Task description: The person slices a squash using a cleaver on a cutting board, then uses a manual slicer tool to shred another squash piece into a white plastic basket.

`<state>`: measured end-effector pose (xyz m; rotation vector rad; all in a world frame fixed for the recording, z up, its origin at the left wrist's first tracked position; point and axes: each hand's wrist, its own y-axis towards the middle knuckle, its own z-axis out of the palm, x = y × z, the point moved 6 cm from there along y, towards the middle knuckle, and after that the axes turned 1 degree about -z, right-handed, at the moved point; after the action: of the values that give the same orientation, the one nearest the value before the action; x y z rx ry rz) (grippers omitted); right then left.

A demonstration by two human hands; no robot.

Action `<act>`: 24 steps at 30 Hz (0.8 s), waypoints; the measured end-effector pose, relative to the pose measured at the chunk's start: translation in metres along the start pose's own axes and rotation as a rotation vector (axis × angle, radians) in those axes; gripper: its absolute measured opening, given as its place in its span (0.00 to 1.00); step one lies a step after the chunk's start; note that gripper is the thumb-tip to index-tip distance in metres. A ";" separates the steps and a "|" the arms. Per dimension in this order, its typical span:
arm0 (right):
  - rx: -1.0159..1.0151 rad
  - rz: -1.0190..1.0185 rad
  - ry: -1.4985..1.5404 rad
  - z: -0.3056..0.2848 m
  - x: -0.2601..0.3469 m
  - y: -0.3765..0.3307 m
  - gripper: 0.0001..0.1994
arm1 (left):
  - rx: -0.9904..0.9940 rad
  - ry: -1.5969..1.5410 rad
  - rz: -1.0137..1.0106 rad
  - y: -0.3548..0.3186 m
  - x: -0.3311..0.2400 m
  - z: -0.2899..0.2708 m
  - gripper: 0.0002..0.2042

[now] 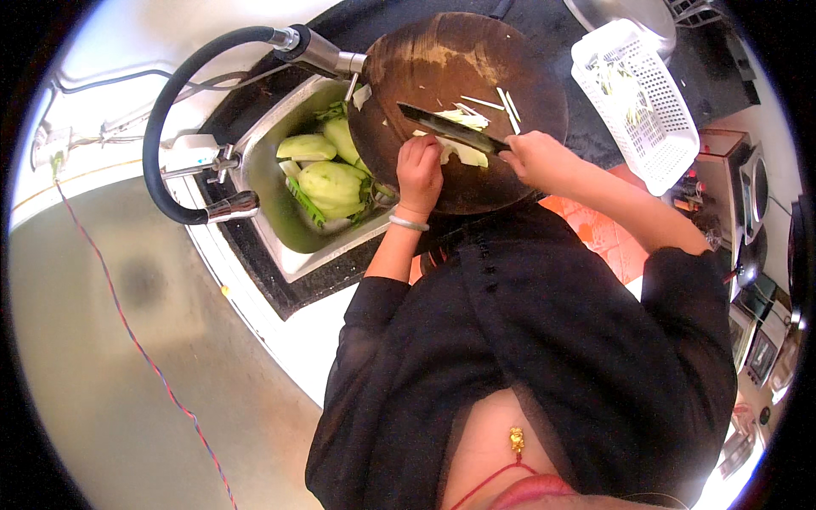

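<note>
My right hand [537, 163] grips the handle of a dark-bladed kitchen knife [450, 125], which points left across a round wooden chopping board [459, 64]. Pale green vegetable slices [467, 156] lie on the board just on the near side of the blade. Beyond it are thin cut strips [467, 116], with a few longer ones to the right. My left hand [420, 172] rests at the board's near left, fingers curled together beside the blade and the slices. Whatever is under those fingertips is hidden.
Left of the board, a steel sink [297, 255] holds several large pale green peeled vegetables [331, 189] and green scraps. A tap with a black hose [161, 110] arches over its edge. On the dark counter at right stands a white perforated basket [671, 140] containing cut strips.
</note>
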<state>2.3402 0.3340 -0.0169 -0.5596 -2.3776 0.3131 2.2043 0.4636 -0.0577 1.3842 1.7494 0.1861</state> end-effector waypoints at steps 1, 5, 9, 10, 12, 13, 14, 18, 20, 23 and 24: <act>0.042 0.024 -0.029 -0.003 0.001 -0.004 0.13 | 0.007 0.007 -0.011 -0.001 0.001 0.001 0.06; 0.086 0.016 -0.071 -0.013 0.011 -0.014 0.13 | 0.013 -0.002 -0.034 -0.002 0.003 0.002 0.07; 0.092 0.017 -0.075 -0.011 0.011 -0.014 0.13 | 0.009 -0.019 -0.040 -0.003 0.004 0.002 0.06; 0.112 0.024 -0.075 -0.008 0.009 -0.012 0.13 | 0.012 -0.020 -0.042 -0.002 0.005 0.003 0.06; 0.137 0.040 -0.072 -0.002 0.007 -0.007 0.13 | 0.016 -0.030 -0.054 -0.001 0.005 0.003 0.05; 0.121 0.025 -0.064 0.000 0.006 -0.004 0.13 | 0.011 -0.039 -0.056 -0.001 0.006 0.003 0.05; 0.119 0.017 -0.060 0.004 0.007 0.001 0.14 | 0.008 -0.048 -0.067 0.000 0.006 0.003 0.05; 0.005 -0.033 -0.027 0.023 0.008 0.016 0.13 | -0.013 -0.030 -0.057 0.001 0.004 0.001 0.06; -0.032 -0.010 -0.007 0.029 0.001 0.019 0.13 | -0.005 -0.001 -0.035 0.002 0.001 0.000 0.06; -0.048 -0.016 0.059 0.026 -0.007 0.020 0.14 | -0.007 0.022 -0.038 0.003 -0.001 -0.002 0.06; -0.062 0.011 0.067 0.021 -0.009 0.020 0.14 | -0.014 0.029 -0.042 0.003 -0.001 -0.003 0.06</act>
<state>2.3389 0.3458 -0.0450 -0.6033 -2.3269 0.2225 2.2047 0.4654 -0.0537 1.3402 1.7962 0.1958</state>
